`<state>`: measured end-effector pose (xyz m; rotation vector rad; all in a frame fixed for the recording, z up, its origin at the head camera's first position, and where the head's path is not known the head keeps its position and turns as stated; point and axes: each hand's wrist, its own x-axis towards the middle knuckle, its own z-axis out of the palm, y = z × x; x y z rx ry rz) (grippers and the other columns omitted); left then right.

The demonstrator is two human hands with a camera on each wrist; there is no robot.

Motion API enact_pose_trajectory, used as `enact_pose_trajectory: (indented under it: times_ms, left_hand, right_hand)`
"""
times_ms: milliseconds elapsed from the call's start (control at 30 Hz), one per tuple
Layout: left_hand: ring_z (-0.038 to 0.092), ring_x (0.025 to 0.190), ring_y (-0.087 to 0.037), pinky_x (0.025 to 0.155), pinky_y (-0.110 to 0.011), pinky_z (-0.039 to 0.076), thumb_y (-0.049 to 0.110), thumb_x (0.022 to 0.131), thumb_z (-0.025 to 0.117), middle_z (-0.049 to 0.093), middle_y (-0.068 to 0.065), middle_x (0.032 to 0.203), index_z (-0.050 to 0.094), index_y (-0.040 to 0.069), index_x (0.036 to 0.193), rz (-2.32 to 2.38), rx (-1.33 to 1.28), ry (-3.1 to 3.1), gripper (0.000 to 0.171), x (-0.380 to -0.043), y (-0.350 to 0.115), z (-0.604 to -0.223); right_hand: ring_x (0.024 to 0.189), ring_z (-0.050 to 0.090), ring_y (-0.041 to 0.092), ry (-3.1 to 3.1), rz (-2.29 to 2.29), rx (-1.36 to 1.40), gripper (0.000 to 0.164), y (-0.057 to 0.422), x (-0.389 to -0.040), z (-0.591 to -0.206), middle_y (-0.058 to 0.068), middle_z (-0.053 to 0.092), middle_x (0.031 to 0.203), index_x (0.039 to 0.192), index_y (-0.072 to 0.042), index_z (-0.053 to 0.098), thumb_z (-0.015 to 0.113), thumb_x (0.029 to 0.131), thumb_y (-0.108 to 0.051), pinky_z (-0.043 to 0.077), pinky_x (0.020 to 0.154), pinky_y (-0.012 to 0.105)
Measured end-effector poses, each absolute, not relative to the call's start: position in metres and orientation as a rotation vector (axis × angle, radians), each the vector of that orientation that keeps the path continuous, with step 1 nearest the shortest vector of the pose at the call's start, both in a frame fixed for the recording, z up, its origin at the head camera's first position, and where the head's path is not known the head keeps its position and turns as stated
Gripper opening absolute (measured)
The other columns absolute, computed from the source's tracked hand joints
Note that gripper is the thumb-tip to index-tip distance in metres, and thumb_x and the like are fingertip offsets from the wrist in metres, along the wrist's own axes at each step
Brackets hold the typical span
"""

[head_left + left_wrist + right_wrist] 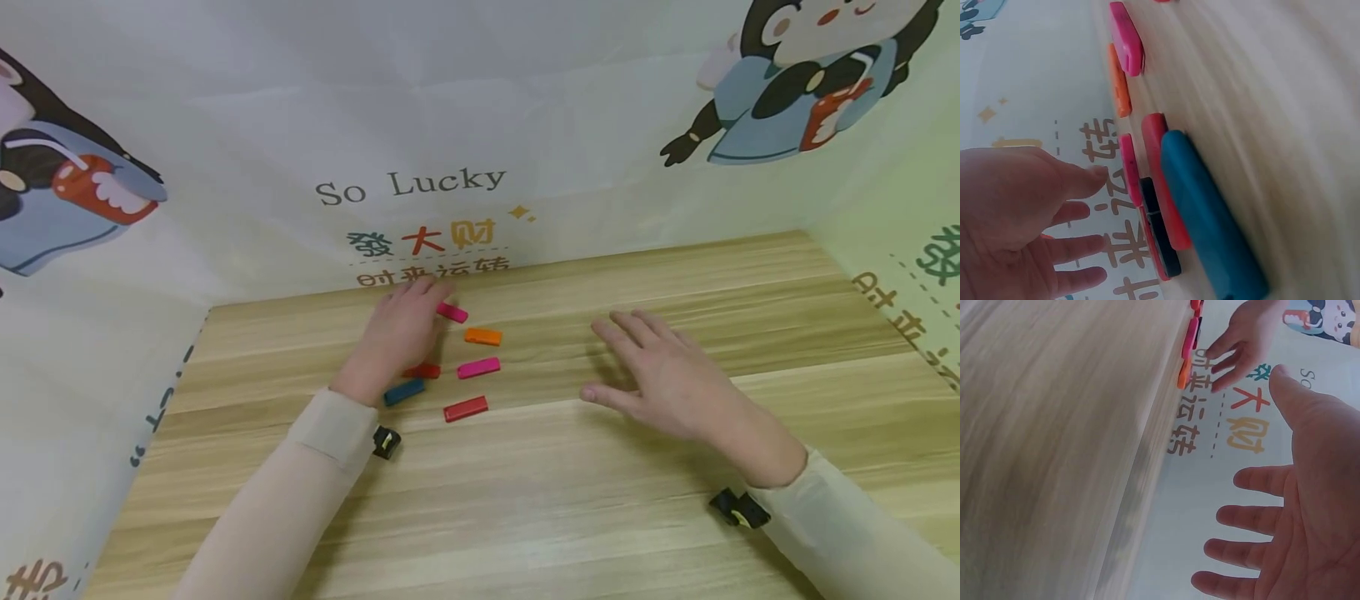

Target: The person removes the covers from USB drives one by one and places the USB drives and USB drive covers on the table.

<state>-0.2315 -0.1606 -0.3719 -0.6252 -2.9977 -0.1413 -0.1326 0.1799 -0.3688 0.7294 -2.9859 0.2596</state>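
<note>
Several small flat plastic bars with rounded ends lie on the table; their exact kind cannot be told. A pink bar [452, 312] lies at the back, partly behind my left hand [405, 329]. Toward the front follow an orange bar [482, 337], a second pink bar [478, 367] and a red bar [466, 408]. A blue bar [404, 392] and another red bar [1165, 181] lie near my left wrist. The left wrist view also shows a dark bar [1160, 228]. My left hand is above the bars, fingers extended, holding nothing. Off to the right, my right hand [667, 379] hovers empty, fingers spread.
The wood-grain table [525, 517] meets a pale printed backdrop [247, 167] at the back and on both sides. Lettering and cartoon figures cover the backdrop. A small black device [740, 508] sits at the right cuff, and another black device [386, 442] at the left.
</note>
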Motion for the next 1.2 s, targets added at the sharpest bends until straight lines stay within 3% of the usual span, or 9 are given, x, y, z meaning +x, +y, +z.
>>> enact_pose_trajectory:
  times_ms: [233,433,600,900,1200]
  left_hand:
    - [0.044,0.134,-0.031,0.112,-0.05,0.031,-0.001,0.097,0.049,0.052,-0.007,0.143,0.06,0.015,0.136,-0.055,-0.667,-3.05,0.044,-0.243,-0.155,-0.375]
    - [0.057,0.112,-0.028,0.101,-0.044,0.043,0.001,0.099,0.049,0.062,-0.004,0.121,0.071,0.014,0.12,0.014,-0.689,-3.071,0.033,-0.247,-0.151,-0.379]
    - [0.057,0.098,-0.025,0.092,-0.042,0.048,0.002,0.098,0.053,0.061,-0.004,0.105,0.073,0.012,0.109,0.044,-0.674,-3.079,0.025,-0.247,-0.15,-0.382]
    - [0.056,0.102,-0.028,0.095,-0.046,0.046,0.002,0.098,0.053,0.062,-0.007,0.109,0.066,0.01,0.107,0.012,-0.619,-3.103,0.018,-0.247,-0.149,-0.381]
    - [0.057,0.097,-0.027,0.09,-0.041,0.049,0.015,0.102,0.056,0.061,-0.009,0.104,0.06,0.006,0.107,-0.11,-0.605,-3.057,0.011,-0.242,-0.148,-0.377]
  right_hand:
    - [0.142,0.028,0.043,-2.973,0.281,0.743,0.096,0.178,-0.129,-0.37,0.018,0.032,0.157,0.156,-0.013,0.034,0.036,0.089,-0.081,0.029,0.107,0.064]
    - [0.141,0.03,0.044,-2.968,0.297,0.754,0.096,0.177,-0.127,-0.372,0.02,0.033,0.156,0.157,-0.013,0.033,0.035,0.089,-0.081,0.029,0.107,0.064]
    - [0.14,0.031,0.043,-2.945,0.307,0.763,0.095,0.177,-0.127,-0.373,0.019,0.035,0.155,0.156,-0.013,0.035,0.037,0.089,-0.08,0.031,0.106,0.063]
    - [0.14,0.032,0.044,-2.944,0.298,0.769,0.096,0.175,-0.127,-0.374,0.019,0.035,0.155,0.155,-0.013,0.036,0.035,0.088,-0.082,0.032,0.106,0.063]
    - [0.14,0.032,0.042,-2.948,0.306,0.749,0.095,0.171,-0.129,-0.372,0.017,0.035,0.155,0.155,-0.013,0.037,0.037,0.089,-0.081,0.031,0.106,0.062]
